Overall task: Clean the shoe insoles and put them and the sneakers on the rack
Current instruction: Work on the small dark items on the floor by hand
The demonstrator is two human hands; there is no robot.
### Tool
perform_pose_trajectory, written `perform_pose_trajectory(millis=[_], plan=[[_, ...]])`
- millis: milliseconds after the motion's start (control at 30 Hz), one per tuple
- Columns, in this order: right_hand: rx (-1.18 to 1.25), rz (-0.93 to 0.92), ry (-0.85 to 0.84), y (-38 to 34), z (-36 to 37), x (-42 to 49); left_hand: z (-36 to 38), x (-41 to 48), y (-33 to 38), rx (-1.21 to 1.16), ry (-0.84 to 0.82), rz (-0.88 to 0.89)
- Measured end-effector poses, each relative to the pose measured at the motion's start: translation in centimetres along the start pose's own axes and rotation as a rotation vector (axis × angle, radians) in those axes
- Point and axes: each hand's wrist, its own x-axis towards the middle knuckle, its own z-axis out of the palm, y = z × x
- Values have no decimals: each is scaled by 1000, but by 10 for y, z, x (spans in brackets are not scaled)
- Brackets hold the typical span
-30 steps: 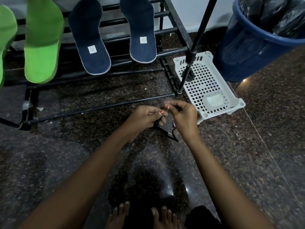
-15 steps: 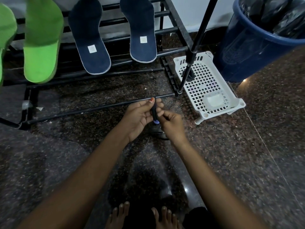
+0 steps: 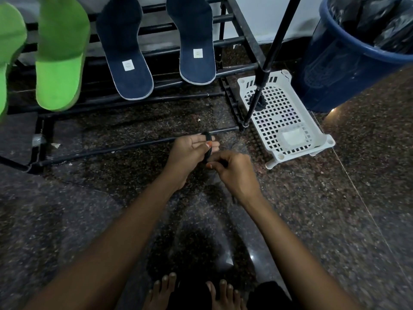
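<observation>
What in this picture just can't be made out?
Head view:
Black band: mostly covered by the left hand and right hand gripping it.
Leftmost green insole: cut by the left edge.
Navy insoles: white labels too small to read.
Blue bin: cut by the right edge.

Dark speckled stone floor [image 3: 335, 220] beneath a pale wall [image 3: 257, 16].
The polished floor catches small glints; a blue bin [image 3: 330, 70] stands at right, a white slotted basket [image 3: 327, 142] just beside it, a black pole [image 3: 277, 34] slanting across.

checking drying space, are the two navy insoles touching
Apart. The head view shows bare rack bars between the left navy insole and the right navy insole.
</observation>
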Motion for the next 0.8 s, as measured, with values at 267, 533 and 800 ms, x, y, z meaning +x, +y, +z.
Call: perform_pose_trajectory(millis=[267,533,800], plan=[[65,-93,32,-3,-12,5,-3,0,-1,231,-44,-45],[142,-126,44,-2,-20,8,-8,-4,6,311,-246,-72],[139,-105,118,9,-26,16,-10,-8,6,264,-352,-86]])
